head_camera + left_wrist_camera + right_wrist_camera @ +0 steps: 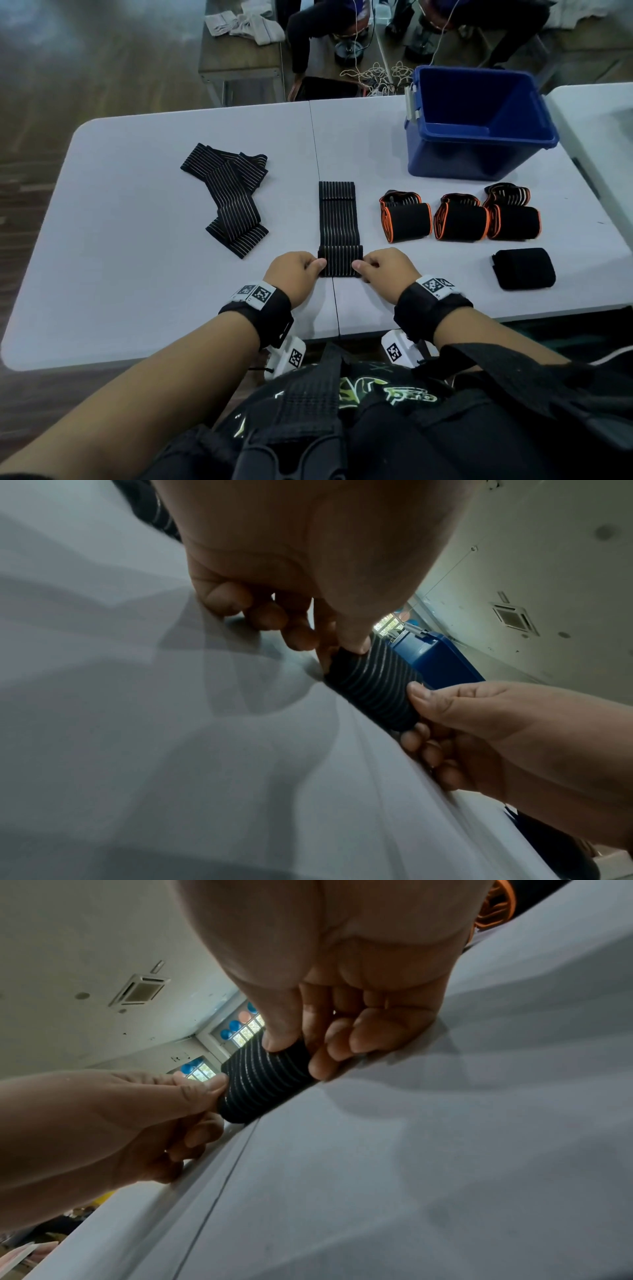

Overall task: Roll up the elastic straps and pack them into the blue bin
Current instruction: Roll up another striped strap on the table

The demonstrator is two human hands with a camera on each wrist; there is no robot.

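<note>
A black pin-striped elastic strap (338,219) lies lengthwise at the table's middle, its near end wound into a small roll (339,262). My left hand (297,275) pinches the roll's left end (349,656) with thumb and fingers. My right hand (385,270) pinches the right end (291,1053) the same way. The roll (377,688) rests on the table in both wrist views (263,1083). The blue bin (479,123) stands at the far right, nothing visible inside it.
A second striped strap (229,195) lies unrolled at left. Three orange-edged rolled straps (459,216) sit in a row before the bin, and a plain black roll (524,269) is nearer right. People bend over beyond the white table's far edge (239,109).
</note>
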